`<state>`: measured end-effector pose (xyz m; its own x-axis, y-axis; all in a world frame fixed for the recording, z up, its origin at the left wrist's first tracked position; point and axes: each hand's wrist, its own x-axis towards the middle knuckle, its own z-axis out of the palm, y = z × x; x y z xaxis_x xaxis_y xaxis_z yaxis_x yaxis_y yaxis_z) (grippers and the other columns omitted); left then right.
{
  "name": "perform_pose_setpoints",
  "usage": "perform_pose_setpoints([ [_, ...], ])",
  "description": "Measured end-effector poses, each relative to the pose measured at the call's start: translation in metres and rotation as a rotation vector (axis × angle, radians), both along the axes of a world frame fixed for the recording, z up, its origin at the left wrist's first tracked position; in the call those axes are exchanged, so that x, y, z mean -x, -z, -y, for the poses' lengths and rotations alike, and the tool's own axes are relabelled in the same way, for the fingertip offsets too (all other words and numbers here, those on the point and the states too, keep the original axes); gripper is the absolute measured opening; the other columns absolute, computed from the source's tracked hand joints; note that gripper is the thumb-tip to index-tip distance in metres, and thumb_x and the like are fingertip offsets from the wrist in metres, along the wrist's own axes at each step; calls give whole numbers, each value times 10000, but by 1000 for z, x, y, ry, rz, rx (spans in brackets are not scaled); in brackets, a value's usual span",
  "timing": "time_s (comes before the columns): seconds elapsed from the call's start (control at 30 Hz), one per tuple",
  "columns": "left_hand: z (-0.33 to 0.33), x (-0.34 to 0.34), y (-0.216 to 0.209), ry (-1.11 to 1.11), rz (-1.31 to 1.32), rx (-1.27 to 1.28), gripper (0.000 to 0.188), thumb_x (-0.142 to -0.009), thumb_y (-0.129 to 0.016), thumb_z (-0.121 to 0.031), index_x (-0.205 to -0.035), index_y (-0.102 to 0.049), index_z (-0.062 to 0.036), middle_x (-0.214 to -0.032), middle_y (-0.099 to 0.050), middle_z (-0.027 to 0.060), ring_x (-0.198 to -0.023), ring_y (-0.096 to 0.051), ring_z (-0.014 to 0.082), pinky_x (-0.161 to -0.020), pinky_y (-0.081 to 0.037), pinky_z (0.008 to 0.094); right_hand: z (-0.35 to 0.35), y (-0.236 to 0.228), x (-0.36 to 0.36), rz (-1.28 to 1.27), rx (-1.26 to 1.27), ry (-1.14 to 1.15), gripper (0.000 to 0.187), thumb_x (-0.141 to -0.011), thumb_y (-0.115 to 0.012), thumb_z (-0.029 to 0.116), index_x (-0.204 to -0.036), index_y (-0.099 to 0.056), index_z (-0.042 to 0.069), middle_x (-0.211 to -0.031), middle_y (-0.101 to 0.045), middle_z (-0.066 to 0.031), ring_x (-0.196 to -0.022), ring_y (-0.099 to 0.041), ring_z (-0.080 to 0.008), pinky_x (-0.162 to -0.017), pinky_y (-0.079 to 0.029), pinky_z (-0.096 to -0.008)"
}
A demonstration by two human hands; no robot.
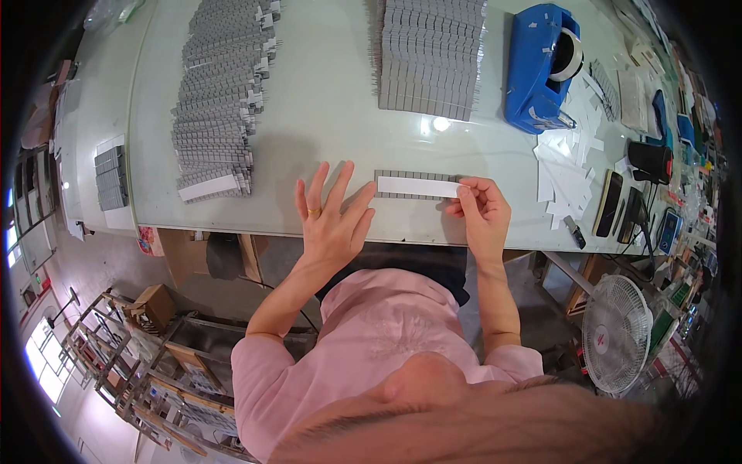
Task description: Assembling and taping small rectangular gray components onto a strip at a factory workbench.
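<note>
Hair (479,421) is seen nearest the camera, above a pink shirt (402,317). By the grip of the right hand (485,214), the right end of a white strip (417,186) is pinched between thumb and fingers; it is laid along a gray segmented strip (417,175) near the front edge of the desk (309,116). The left hand (333,214) is held spread, one fingertip at the left end; whether contact is made cannot be told. Probably, long edges are best kept parallel and the white strip smoothed flat from one end. Beyond, two gray stacks (429,62) and a blue tape dispenser (529,85) are set out.
</note>
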<state>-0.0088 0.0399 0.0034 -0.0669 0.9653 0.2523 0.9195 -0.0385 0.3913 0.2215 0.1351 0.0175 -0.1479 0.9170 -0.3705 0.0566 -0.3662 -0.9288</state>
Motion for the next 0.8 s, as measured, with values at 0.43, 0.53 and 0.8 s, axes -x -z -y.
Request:
perform_pose_setpoints([
  [0.43,0,1,-2,4,-8,26,312,-866,-694,-243,-1176,-717,-216,-1494,-470,81,-1437,-309,338,-1189,-108,556,2,1,3,37,-26,-21,126,-993,-596,65,-1076,-615,-28,-844,-649,-54,-679,-627,-103,-646,-516,-224],
  [0.53,0,1,-3,6,-17,33,319,-864,-696,-247,-1182,-712,-221,-1497,-466,74,-1436,-310,336,-1186,-110,559,2,2,2,39,-25,-32,123,-993,-593,61,-1077,-615,-26,-842,-650,-55,-679,-628,-104,-647,-515,-227],
  [0.8,-1,-3,-8,22,-128,38,352,-867,-697,-247,-1218,-691,-227,-1504,-463,63,-1436,-317,335,-1183,-117,560,3,0,3,36,-43,-8,126,-977,-616,53,-1064,-628,-37,-822,-640,-27,-687,-636,-86,-644,-523,-215],
])
